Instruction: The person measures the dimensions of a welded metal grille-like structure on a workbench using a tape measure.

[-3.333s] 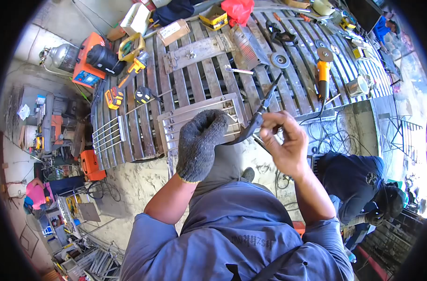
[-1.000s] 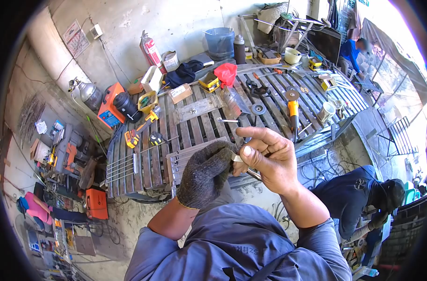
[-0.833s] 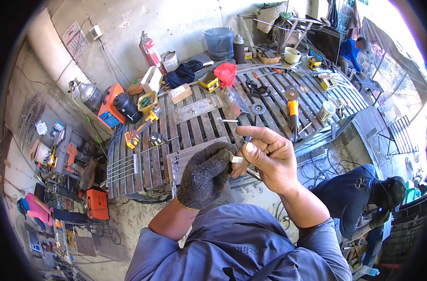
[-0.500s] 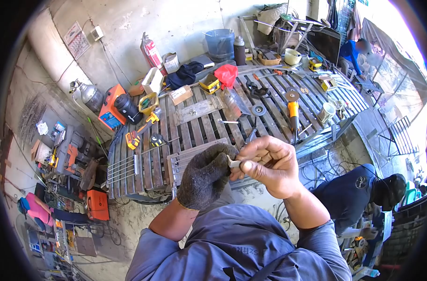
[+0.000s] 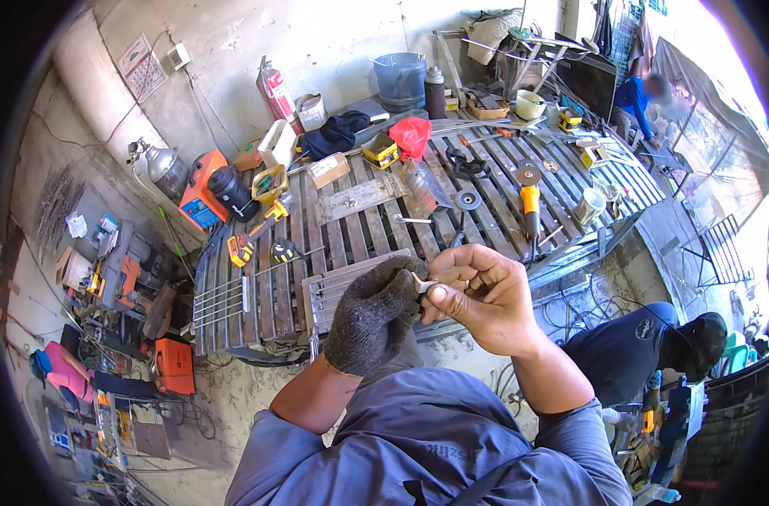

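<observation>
A small, pale, curved metal piece (image 5: 422, 285) is held up in front of my chest, above the near edge of the slatted metal table. My left hand (image 5: 369, 316), in a dark knitted glove, is closed around one end of it. The bare right hand (image 5: 481, 297) pinches its other end, with the thumb along the near side and the fingers curled behind. Most of the piece is covered by fingers, so its full shape cannot be made out. Below and beyond the gloved hand lies a framed metal grille (image 5: 315, 297).
On the slatted table (image 5: 283, 316) lie a yellow angle grinder (image 5: 530, 209), a grinding disc (image 5: 467, 199), a tape measure (image 5: 283, 250) and a yellow-black cordless tool (image 5: 241, 250). A co-worker in dark clothes (image 5: 625, 350) bends at the right. Cables (image 5: 582, 312) trail over the floor.
The metal piece has turned slightly between my fingers, and my right thumb and fingers have shifted a little along it. At the right, the co-worker's arm has moved.
</observation>
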Demonstrator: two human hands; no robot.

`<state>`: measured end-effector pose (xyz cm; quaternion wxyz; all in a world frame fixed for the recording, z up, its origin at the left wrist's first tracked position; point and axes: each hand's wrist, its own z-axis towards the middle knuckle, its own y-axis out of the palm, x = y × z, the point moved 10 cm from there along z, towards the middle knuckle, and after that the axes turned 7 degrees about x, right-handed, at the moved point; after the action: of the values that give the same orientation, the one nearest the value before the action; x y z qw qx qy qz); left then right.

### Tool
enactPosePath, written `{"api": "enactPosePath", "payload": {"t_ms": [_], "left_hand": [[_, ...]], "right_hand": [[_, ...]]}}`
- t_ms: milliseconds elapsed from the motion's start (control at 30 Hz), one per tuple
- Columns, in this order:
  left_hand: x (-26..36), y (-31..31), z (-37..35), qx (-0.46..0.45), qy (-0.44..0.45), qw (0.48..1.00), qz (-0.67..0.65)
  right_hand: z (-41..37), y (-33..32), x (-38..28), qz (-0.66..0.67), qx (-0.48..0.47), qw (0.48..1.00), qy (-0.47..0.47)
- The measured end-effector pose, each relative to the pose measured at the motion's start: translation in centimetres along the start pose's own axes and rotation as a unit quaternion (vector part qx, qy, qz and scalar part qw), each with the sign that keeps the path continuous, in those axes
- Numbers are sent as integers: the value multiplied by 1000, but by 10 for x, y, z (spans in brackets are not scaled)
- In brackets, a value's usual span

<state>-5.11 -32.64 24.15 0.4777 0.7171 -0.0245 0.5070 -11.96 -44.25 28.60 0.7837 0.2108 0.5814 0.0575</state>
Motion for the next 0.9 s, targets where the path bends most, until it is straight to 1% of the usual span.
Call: {"api": "enactPosePath", "payload": {"t_ms": [133, 200, 233, 333, 433, 467, 533, 600, 633, 667, 700, 733, 767, 800, 833, 900], "left_hand": [[-9, -17, 3, 58, -16, 998, 14], [-6, -23, 5, 38, -8, 999, 27], [-6, -27, 7, 29, -4, 999, 32], [-14, -58, 11, 76, -23, 995, 58], [-21, -92, 17, 104, 19, 991, 87], [-29, -109, 20, 117, 36, 985, 120], [-48, -145, 25, 141, 65, 970, 188], [-58, -174, 30, 153, 34, 948, 276], [-63, -188, 34, 156, 18, 935, 319], [-76, -213, 39, 188, 40, 927, 323], [-81, -235, 44, 210, 81, 903, 367], [-82, -256, 48, 229, 122, 874, 410], [-83, -275, 51, 247, 161, 842, 452], [-94, -297, 56, 250, 128, 825, 491], [-98, -308, 60, 244, 132, 807, 521], [-100, -322, 72, 230, 144, 767, 581]], "right_hand": [[10, -5, 18, -106, -4, 994, 20], [17, -9, 30, -149, -5, 987, 51], [22, -9, 35, -129, -4, 990, 48], [31, -8, 57, -74, -1, 996, 53], [34, -14, 94, -106, -1, 989, 99], [34, -17, 111, -112, -18, 988, 105], [34, -24, 151, -110, -3, 984, 143], [39, -33, 185, -118, 9, 974, 193], [45, -43, 202, -172, 18, 965, 199], [52, -57, 221, -225, 26, 952, 205], [60, -72, 239, -278, 32, 937, 209], [74, -84, 247, -393, 31, 905, 156], [93, -85, 251, -474, 8, 877, 76], [104, -97, 271, -518, -4, 854, 53], [113, -108, 293, -559, -16, 828, 27], [129, -115, 332, -583, -39, 812, 5]]}}
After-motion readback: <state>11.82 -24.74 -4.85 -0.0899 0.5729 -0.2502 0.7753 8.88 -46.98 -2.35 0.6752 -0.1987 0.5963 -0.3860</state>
